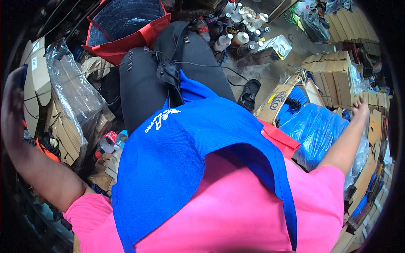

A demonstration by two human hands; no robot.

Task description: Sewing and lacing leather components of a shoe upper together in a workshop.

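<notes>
Cluttered workspace, grey floor showing between piles of packing stuff. Nearest: blue apron over the lap, between the two outstretched arms. Beyond it, well inward of both hands, a black shoe-like piece with eyelets sits between the thighs; black cord runs off it both ways. Left hand is out at the dark rim, near one cord run; can't tell whether its fingers are spread or pinching. Right hand has fingers that look curled; can't tell if cord is in them.

My take on the pull: even tension on both sides, slow, piece clamped by the knees so it doesn't twist.

Obstacles: plastic-wrapped cardboard just inward of the left hand, under the cord line; blue wrapped bundle inward of the right hand, toward the body. Sandal farther inward from there, cord passing by it; snag risk, I'd say. Farther out: red bag ahead and inward of the left hand, bottle cluster ahead and inward of the right.
</notes>
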